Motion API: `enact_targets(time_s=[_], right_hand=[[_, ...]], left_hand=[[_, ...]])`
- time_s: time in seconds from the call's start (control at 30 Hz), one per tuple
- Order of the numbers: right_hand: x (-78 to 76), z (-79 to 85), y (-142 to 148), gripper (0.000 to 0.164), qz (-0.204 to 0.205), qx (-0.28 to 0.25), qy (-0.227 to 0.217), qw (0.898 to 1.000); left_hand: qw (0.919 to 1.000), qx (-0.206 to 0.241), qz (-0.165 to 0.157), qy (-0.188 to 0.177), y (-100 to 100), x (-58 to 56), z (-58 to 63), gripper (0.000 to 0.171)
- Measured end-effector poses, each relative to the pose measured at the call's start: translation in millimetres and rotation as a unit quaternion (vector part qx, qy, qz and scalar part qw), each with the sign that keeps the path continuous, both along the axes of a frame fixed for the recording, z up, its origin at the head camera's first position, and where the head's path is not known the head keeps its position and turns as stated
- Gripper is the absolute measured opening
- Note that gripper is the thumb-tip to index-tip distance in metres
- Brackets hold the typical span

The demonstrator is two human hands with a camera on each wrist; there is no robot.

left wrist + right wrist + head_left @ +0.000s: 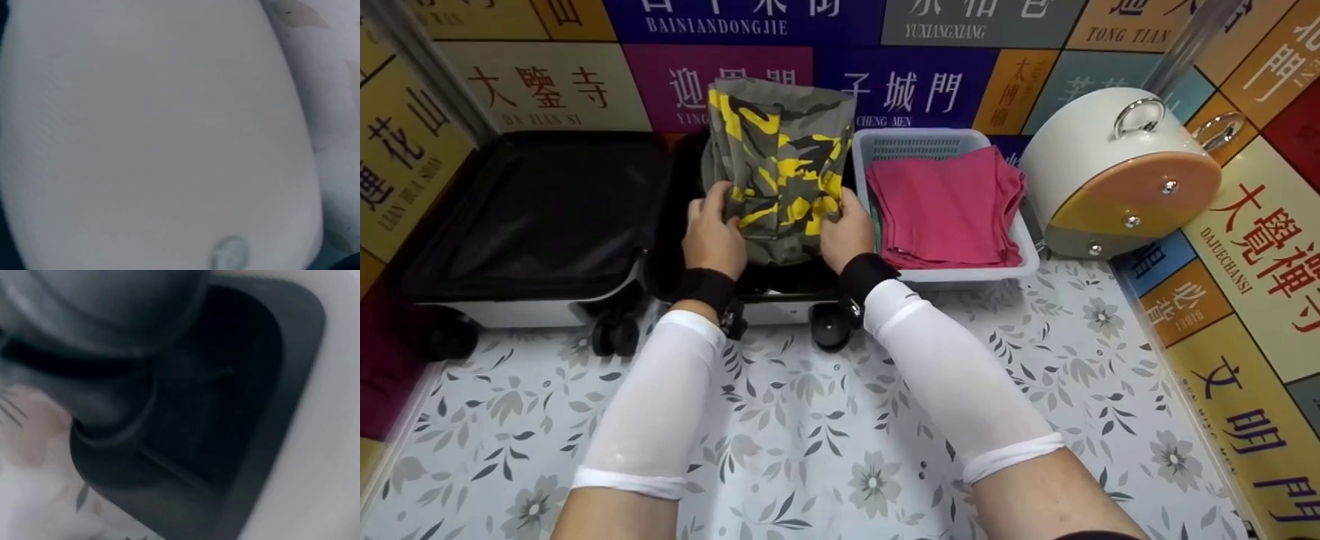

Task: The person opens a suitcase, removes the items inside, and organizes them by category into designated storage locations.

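Observation:
A folded camouflage garment (784,169) in grey, black and yellow is held up over the right half of an open suitcase (776,309). My left hand (715,234) grips its left edge, thumb on the near face. On the opposite edge, my right hand (847,231) holds the cloth with curled fingers. Both hands' far-side fingertips are hidden behind the fabric. The left wrist view is filled by the suitcase's pale shell (157,129), blurred. Close up in the right wrist view is a black suitcase wheel (107,304) with its housing (242,410); neither wrist view shows a hand.
The suitcase's other half (540,210), lined in black, lies to the left. A pale plastic basket (919,135) with folded pink cloth (945,210) stands on the right, beside a rounded white case (1072,142) with metal handles. Lettered panels surround the floral-patterned surface (810,435).

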State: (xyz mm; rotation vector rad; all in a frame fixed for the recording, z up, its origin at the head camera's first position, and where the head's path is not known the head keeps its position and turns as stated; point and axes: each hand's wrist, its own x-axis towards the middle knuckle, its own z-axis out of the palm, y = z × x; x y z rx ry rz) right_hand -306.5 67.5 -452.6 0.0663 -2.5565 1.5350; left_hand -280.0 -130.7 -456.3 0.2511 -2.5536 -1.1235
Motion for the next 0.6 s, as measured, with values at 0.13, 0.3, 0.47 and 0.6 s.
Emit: enact_targets(time_s=[0.13, 0.3, 0.47, 0.6], right_hand=[[-2.4, 8.8, 3.2, 0.053, -0.009, 0.007, 0.019, 1.000], [-4.4, 22.4, 11.3, 0.050, -0.023, -0.014, 0.041, 0.999], [-3.9, 37.6, 28.0, 0.045, -0.026, -0.046, 0.061, 0.997], [-4.2, 45.3, 46.3, 0.046, -0.037, -0.051, 0.066, 0.996]], left_hand=[[0.9999, -0.002, 0.004, 0.017, 0.8, -2.7, 8.3, 0.048], [0.9992, 0.003, -0.004, 0.039, 6.0, -5.0, 20.6, 0.048], [0.9981, 0.013, -0.019, 0.057, 19.3, -6.2, 31.7, 0.048], [0.9971, 0.024, -0.033, 0.064, 35.1, -5.9, 39.2, 0.049]])
